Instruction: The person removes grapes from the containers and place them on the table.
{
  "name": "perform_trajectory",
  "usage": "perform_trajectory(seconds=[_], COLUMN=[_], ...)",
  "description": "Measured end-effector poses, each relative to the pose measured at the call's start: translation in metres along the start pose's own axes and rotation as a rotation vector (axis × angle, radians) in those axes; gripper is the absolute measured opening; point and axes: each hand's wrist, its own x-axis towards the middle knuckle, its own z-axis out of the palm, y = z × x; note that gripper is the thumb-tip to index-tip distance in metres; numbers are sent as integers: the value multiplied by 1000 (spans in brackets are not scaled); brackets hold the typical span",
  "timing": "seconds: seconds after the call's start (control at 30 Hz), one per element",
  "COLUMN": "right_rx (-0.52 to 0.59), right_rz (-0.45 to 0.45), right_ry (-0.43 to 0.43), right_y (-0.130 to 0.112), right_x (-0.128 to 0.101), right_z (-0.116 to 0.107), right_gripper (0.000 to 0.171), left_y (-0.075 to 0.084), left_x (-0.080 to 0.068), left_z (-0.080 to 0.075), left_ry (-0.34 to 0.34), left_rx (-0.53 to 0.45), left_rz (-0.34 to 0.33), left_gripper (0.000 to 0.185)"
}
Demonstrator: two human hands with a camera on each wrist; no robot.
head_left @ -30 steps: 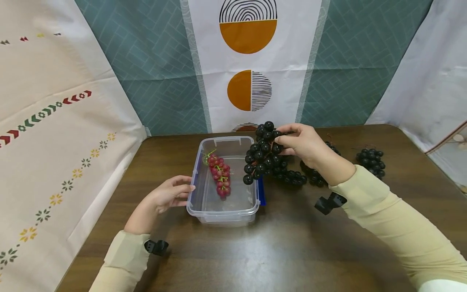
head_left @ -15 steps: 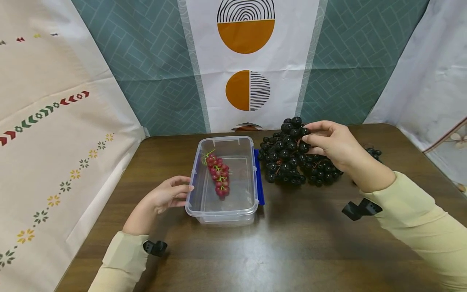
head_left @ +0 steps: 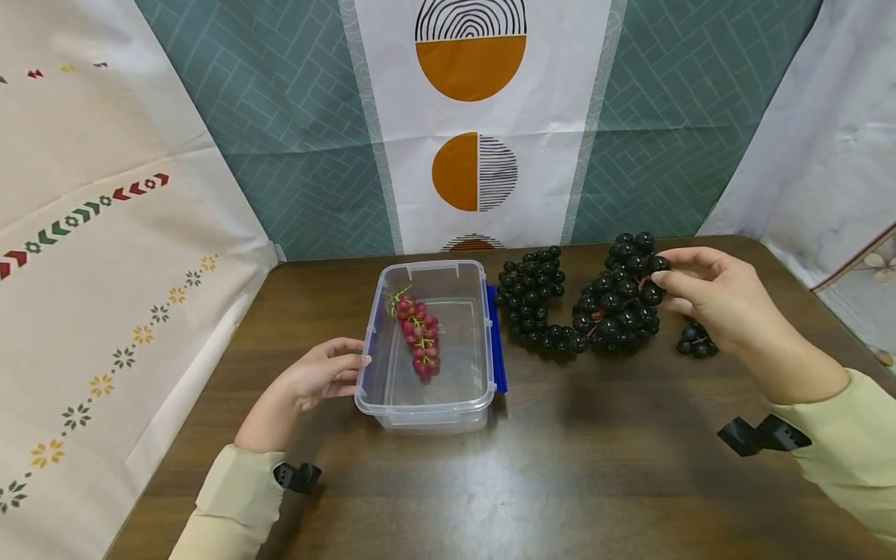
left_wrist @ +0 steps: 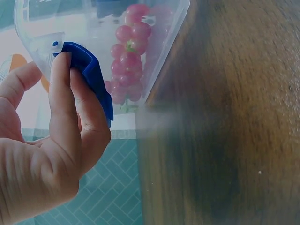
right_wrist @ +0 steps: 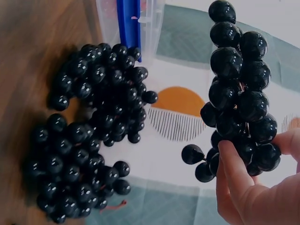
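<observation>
A clear plastic container [head_left: 427, 410] stands on the table with a bunch of red grapes [head_left: 418, 334] lying inside. My left hand [head_left: 322, 376] holds its left side, fingertips against a blue latch [left_wrist: 91, 68] in the left wrist view. My right hand [head_left: 724, 299] pinches a bunch of black grapes [right_wrist: 239, 89] near one end, raised over the table's right half. Beneath and beside it lie more black grapes: one bunch [head_left: 532, 284] close to the container, and others partly hidden behind the held one.
More black grapes [head_left: 696, 341] lie farther right, partly behind my right hand. A second blue latch [head_left: 498, 342] hangs open on the container's right side. Patterned cloths [head_left: 315, 155] rise behind the wooden table [head_left: 420, 498].
My right hand has moved right with the held black grapes, away from the container, uncovering a bunch beside it. My left hand and the container have stayed put.
</observation>
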Motion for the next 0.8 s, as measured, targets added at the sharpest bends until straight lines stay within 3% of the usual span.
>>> perform_trajectory(seconds=[0.2, 0.43, 0.7, 0.8], right_rx=[22, 148, 22, -141], right_rz=[16, -8, 7, 50], right_ry=[71, 145, 236, 277], right_y=[11, 28, 52, 60], right_x=[-12, -25, -35, -42], right_z=[-15, -34, -52, -56], right_gripper=[27, 27, 26, 23], left_y=[1, -1, 0, 0], left_x=[-1, 0, 1, 1], left_z=[-1, 0, 0, 0], left_ry=[7, 10, 2, -4], left_rx=[8, 1, 2, 2], left_rz=[-7, -9, -12, -11], left_gripper=[51, 50, 52, 52])
